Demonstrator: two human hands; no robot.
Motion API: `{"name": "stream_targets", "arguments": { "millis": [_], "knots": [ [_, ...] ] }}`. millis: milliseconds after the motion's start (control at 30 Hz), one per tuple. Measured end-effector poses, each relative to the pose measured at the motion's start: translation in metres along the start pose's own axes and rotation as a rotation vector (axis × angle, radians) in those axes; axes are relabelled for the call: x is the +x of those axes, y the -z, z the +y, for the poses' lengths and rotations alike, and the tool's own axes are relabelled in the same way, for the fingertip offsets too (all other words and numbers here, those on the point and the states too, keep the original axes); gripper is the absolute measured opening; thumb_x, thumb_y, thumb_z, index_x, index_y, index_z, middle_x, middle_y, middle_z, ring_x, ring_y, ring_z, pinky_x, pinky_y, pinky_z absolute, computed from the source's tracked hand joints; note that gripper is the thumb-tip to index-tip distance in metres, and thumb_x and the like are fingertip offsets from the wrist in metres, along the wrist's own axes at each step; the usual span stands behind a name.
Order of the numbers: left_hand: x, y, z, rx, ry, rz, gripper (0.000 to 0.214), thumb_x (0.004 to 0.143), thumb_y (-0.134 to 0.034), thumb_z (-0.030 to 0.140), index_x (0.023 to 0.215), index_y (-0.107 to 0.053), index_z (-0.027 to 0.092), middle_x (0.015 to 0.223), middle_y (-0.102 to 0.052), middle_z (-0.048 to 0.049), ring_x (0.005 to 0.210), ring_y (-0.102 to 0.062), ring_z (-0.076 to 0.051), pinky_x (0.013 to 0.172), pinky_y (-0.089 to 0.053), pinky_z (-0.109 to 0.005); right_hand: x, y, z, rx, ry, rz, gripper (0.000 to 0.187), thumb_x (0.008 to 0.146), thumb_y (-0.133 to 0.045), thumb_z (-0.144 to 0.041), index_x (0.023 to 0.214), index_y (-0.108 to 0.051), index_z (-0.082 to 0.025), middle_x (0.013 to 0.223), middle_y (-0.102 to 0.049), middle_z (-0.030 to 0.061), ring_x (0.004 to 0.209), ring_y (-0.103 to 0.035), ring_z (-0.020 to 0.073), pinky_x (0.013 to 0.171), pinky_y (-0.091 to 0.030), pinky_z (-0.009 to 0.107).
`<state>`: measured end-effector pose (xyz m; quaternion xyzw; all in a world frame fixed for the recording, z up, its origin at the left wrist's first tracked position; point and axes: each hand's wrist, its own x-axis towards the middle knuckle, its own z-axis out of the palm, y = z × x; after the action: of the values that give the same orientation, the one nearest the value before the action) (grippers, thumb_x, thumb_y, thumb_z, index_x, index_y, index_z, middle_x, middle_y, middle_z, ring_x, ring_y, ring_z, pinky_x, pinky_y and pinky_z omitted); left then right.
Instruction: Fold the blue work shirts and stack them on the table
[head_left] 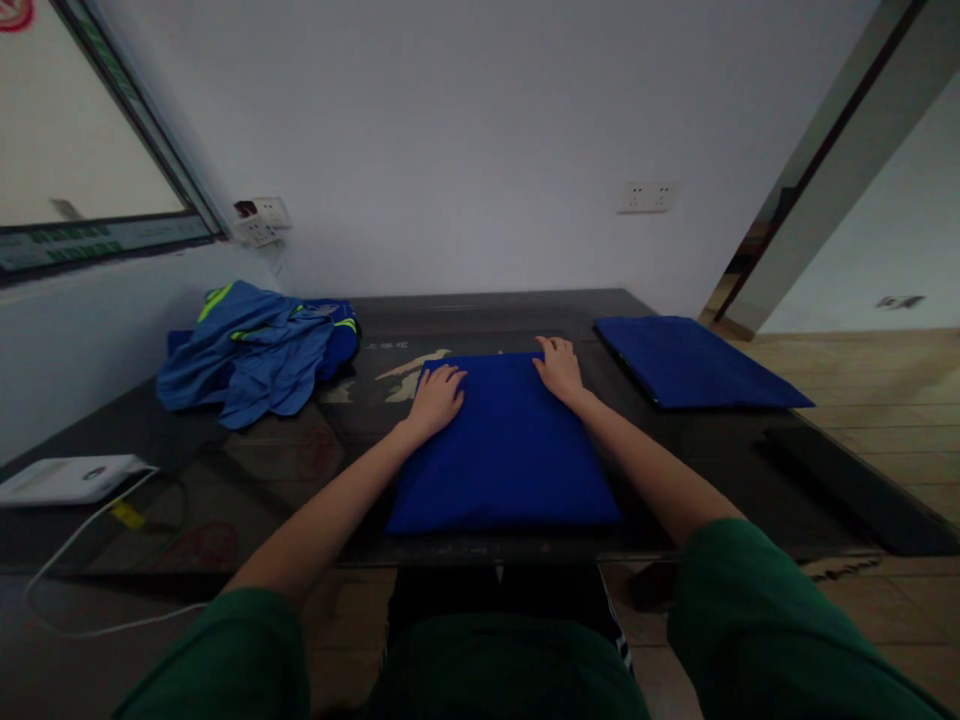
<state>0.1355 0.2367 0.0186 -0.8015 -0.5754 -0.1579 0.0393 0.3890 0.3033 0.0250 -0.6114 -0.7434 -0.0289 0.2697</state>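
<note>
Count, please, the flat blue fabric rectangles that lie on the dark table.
2. One blue rectangle has the left hand and right hand at its far corners; the other rectangle lies right of it on the dark table. More could hide under the crumpled blue clothing.

1 plain blue fabric rectangle (514, 450) lies flat and smooth on the dark table (480, 312), beside its near edge.

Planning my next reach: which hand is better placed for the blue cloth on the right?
Probably your right hand: it is at the far right corner of the middle cloth, nearer the right cloth. Your left hand lies by the far left corner, farther off.
</note>
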Motion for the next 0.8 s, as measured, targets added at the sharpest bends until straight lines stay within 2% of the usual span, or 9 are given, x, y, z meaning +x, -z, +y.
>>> {"name": "stream_targets", "arguments": {
  "millis": [67, 133, 233, 300, 400, 533, 700, 800],
  "knots": [
    [-0.025, 0.009, 0.022, -0.104, -0.159, -0.098, 0.045, 0.096, -0.04, 0.035, 0.138, -0.047, 0.023, 0.146, -0.046, -0.0086, 0.138, -0.037, -0.025, 0.115, -0.027, -0.047, -0.031, 0.012, -0.018, 0.046, 0.206, -0.088, 0.048, 0.094, -0.047, -0.031, 0.138, -0.049, -0.013, 0.14, -0.048, 0.0179, 0.132, -0.04, 0.0291, 0.107, -0.036, 0.044],
    [-0.052, 0.015, 0.04, -0.158, -0.285, -0.199, 0.048, 0.097, -0.037, 0.044, 0.141, -0.043, 0.026, 0.15, -0.041, -0.0068, 0.14, -0.033, -0.024, 0.115, -0.026, -0.046, -0.069, 0.021, -0.031, 0.086, 0.347, -0.228, 0.051, 0.096, -0.04, -0.04, 0.141, -0.047, -0.015, 0.146, -0.043, 0.0163, 0.137, -0.035, 0.0283, 0.111, -0.031, 0.045],
    [-0.083, 0.018, 0.05, -0.15, -0.342, -0.307, 0.053, 0.098, -0.031, 0.05, 0.147, -0.035, 0.031, 0.156, -0.03, -0.0043, 0.145, -0.024, -0.024, 0.118, -0.017, -0.048, -0.12, 0.027, -0.033, 0.065, 0.411, -0.405, 0.059, 0.097, -0.034, -0.05, 0.147, -0.038, -0.02, 0.154, -0.034, 0.0126, 0.143, -0.027, 0.0284, 0.113, -0.026, 0.05],
    [-0.095, 0.019, 0.047, -0.132, -0.338, -0.323, 0.054, 0.098, -0.029, 0.052, 0.149, -0.029, 0.034, 0.158, -0.024, -0.0024, 0.146, -0.019, -0.023, 0.118, -0.013, -0.049, -0.138, 0.029, -0.026, 0.022, 0.416, -0.438, 0.06, 0.097, -0.032, -0.053, 0.149, -0.034, -0.023, 0.156, -0.029, 0.0102, 0.145, -0.022, 0.027, 0.115, -0.023, 0.051],
    [-0.101, 0.021, 0.034, -0.115, -0.347, -0.322, 0.056, 0.097, -0.03, 0.054, 0.15, -0.025, 0.036, 0.16, -0.02, -0.0011, 0.147, -0.017, -0.023, 0.119, -0.011, -0.047, -0.144, 0.033, -0.012, -0.022, 0.399, -0.407, 0.061, 0.097, -0.032, -0.053, 0.15, -0.031, -0.023, 0.157, -0.026, 0.0095, 0.145, -0.02, 0.0249, 0.116, -0.02, 0.049],
    [-0.104, 0.028, 0.024, -0.115, -0.384, -0.337, 0.058, 0.097, -0.032, 0.055, 0.151, -0.023, 0.035, 0.16, -0.019, -0.0013, 0.147, -0.016, -0.023, 0.119, -0.011, -0.047, -0.14, 0.042, -0.008, -0.054, 0.375, -0.398, 0.061, 0.097, -0.035, -0.05, 0.149, -0.034, -0.018, 0.155, -0.03, 0.0121, 0.144, -0.024, 0.0259, 0.117, -0.02, 0.048],
    [-0.103, 0.033, 0.04, -0.148, -0.399, -0.387, 0.062, 0.097, -0.033, 0.054, 0.151, -0.024, 0.025, 0.159, -0.021, -0.0064, 0.147, -0.016, -0.022, 0.119, -0.011, -0.046, -0.148, 0.055, -0.029, 0.016, 0.365, -0.466, 0.058, 0.097, -0.039, -0.043, 0.144, -0.042, -0.011, 0.152, -0.034, 0.0174, 0.143, -0.026, 0.0287, 0.115, -0.025, 0.049],
    [-0.101, 0.028, 0.053, -0.172, -0.419, -0.376, 0.065, 0.096, -0.034, 0.053, 0.152, -0.023, 0.02, 0.158, -0.022, -0.0093, 0.147, -0.017, -0.02, 0.12, -0.011, -0.043, -0.16, 0.058, -0.046, 0.101, 0.427, -0.518, 0.06, 0.097, -0.036, -0.045, 0.147, -0.037, -0.012, 0.153, -0.032, 0.016, 0.143, -0.026, 0.0262, 0.115, -0.026, 0.048]
  ]
}}
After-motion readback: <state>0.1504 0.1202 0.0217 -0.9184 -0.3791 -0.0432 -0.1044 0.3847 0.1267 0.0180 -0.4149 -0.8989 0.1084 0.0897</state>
